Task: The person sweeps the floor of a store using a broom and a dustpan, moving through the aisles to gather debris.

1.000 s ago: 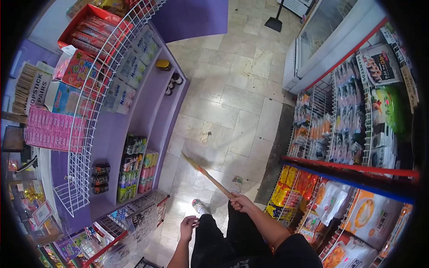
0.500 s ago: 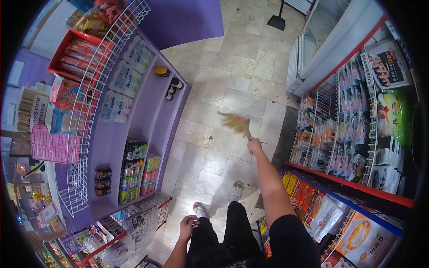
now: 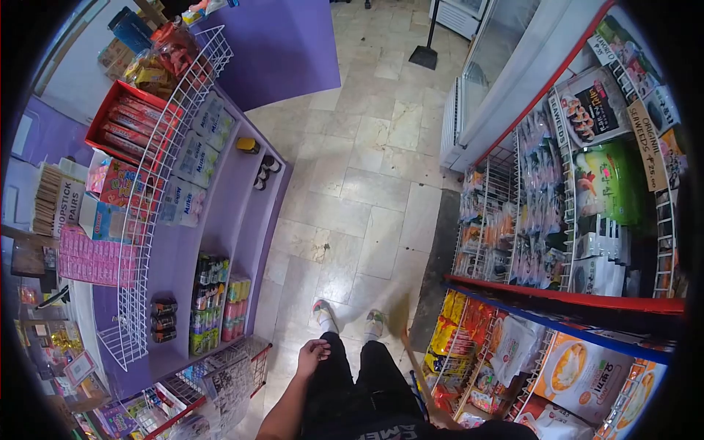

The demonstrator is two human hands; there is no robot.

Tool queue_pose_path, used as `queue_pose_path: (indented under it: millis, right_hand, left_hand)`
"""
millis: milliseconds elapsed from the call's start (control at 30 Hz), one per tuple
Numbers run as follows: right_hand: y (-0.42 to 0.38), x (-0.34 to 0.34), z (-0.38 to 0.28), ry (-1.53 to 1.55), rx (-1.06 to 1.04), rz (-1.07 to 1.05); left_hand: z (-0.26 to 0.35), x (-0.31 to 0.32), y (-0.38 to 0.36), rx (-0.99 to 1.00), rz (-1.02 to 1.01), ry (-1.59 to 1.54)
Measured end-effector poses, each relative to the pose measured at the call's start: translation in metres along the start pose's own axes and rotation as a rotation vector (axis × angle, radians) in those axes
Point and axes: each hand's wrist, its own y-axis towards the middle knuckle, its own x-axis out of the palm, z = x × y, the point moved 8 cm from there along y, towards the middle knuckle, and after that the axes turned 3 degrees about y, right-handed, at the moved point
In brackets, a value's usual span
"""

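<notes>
My left hand (image 3: pixel 314 353) hangs in front of my left thigh, its fingers curled in and nothing visible in them. My right hand (image 3: pixel 438 416) is low by my right thigh, at the lower edge of the view and mostly hidden. It grips the handle of a broom (image 3: pixel 412 357). Blurred, pale yellow bristles point forward from the handle, close to the floor beside my right shoe (image 3: pixel 374 323). My left shoe (image 3: pixel 323 315) stands on the tiles, a little apart from the right.
Purple shelves (image 3: pixel 220 242) with cans and a white wire rack (image 3: pixel 139 242) line my left. On the right are a snack rack (image 3: pixel 543 290) and a glass-door fridge (image 3: pixel 506 70). A long-handled dustpan (image 3: pixel 424 57) stands farther up the tiled floor (image 3: pixel 359 213).
My right arm has swung from stretched out ahead down to my right side, bringing the broom back with it. The view has shifted slightly to the right. My left hand stays low and curled.
</notes>
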Motion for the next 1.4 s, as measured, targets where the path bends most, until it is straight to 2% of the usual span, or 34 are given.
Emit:
queue_pose_path:
  millis: [133, 267, 300, 333, 367, 400, 433, 500, 567, 700, 833, 933, 1033, 1067, 1100, 1133, 1167, 1200, 1267, 1333, 1367, 1400]
  right_hand:
    - [0.008, -0.006, 0.015, -0.079, -0.129, 0.613]
    - [0.134, 0.026, -0.119, 0.076, -0.361, 0.528]
    - [0.159, 0.115, -0.147, -0.056, -0.19, 0.151]
    - [0.18, 0.139, -0.204, -0.174, -0.543, 0.765]
    - [0.279, 0.071, -0.255, -0.167, -0.206, 0.189]
    - [0.279, 0.223, -0.268, -0.622, -0.541, -0.136]
    - [0.295, 0.308, -0.277, -0.535, -0.576, -0.083]
    - [0.33, 0.394, -0.292, -0.253, -0.533, 0.232]
    - [0.345, 0.487, -0.305, -0.167, -0.533, 0.35]
    - [0.369, 0.623, -0.347, -0.151, -0.509, 0.323]
    - [0.368, 0.684, -0.398, -0.213, -0.526, 0.141]
    - [0.329, 0.697, -0.402, -0.338, -0.546, 0.107]
    - [0.3, 0.677, -0.377, -0.626, -0.558, 0.139]
    - [0.3, 0.649, -0.366, -0.675, -0.576, 0.283]
    - [0.273, 0.654, -0.324, -0.742, -0.542, 0.444]
    - [0.274, 0.628, -0.309, -0.993, -0.562, 0.565]
    - [0.249, 0.646, -0.256, -0.907, -0.431, 0.542]
    - [0.234, 0.649, -0.218, -0.97, -0.301, 0.539]
    - [0.215, 0.675, -0.162, -1.061, -0.13, 0.392]
    - [0.224, 0.683, -0.144, -0.863, -0.073, 0.315]
    - [0.244, 0.685, -0.139, -0.667, 0.046, 0.16]
    - [0.272, 0.67, -0.143, -0.478, 0.171, 0.17]
  left_hand:
    - [0.015, -0.006, 0.012, -0.005, -0.026, 0.005]
    - [0.021, -0.032, 0.035, -0.036, -0.023, 0.052]
    - [0.024, -0.039, 0.04, -0.028, -0.027, 0.065]
    - [0.027, -0.047, 0.045, -0.046, -0.022, 0.078]
    - [0.033, -0.055, 0.049, -0.067, -0.019, 0.097]
    - [0.04, -0.063, 0.056, -0.087, -0.02, 0.119]
    - [0.043, -0.074, 0.064, -0.093, -0.018, 0.122]
    - [0.06, -0.093, 0.074, -0.097, 0.015, 0.137]
    - [0.083, -0.109, 0.088, -0.083, 0.043, 0.145]
    - [0.11, -0.137, 0.115, -0.081, 0.042, 0.122]
    - [0.132, -0.15, 0.138, -0.084, 0.079, 0.13]
    - [0.136, -0.148, 0.15, -0.102, 0.061, 0.093]
    - [0.148, -0.131, 0.156, -0.112, 0.025, 0.07]
    - [0.153, -0.124, 0.159, -0.107, 0.016, 0.072]
    - [0.159, -0.118, 0.161, -0.101, 0.01, 0.076]
    - [0.166, -0.113, 0.163, -0.09, 0.009, 0.065]
    - [0.173, -0.108, 0.164, -0.081, 0.01, 0.055]
    - [0.179, -0.105, 0.166, -0.074, 0.012, 0.046]
    - [0.185, -0.103, 0.169, -0.077, 0.043, 0.016]
    - [0.19, -0.102, 0.172, -0.075, 0.088, -0.005]
    - [0.193, -0.101, 0.172, -0.068, 0.113, -0.026]
    - [0.194, -0.1, 0.172, -0.062, 0.137, -0.047]
